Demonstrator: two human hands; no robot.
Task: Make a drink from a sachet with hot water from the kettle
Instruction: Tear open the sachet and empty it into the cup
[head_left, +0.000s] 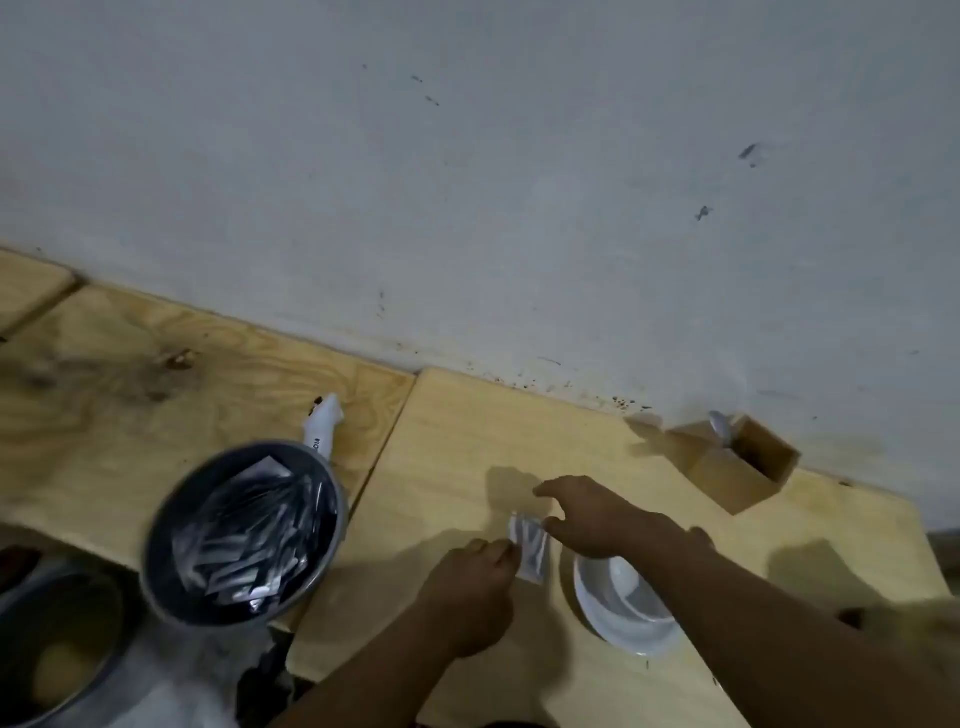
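Our left hand (475, 587) pinches a small silvery foil sachet (530, 545) just beside our spread right hand (597, 519), above the white ceramic cup (623, 608); a careless tear could scatter powder across the pale wooden counter (467, 426).

Left hand (470, 592) curled in a pinching grip, right hand (597, 514) spread with fingers loose, forearms converging
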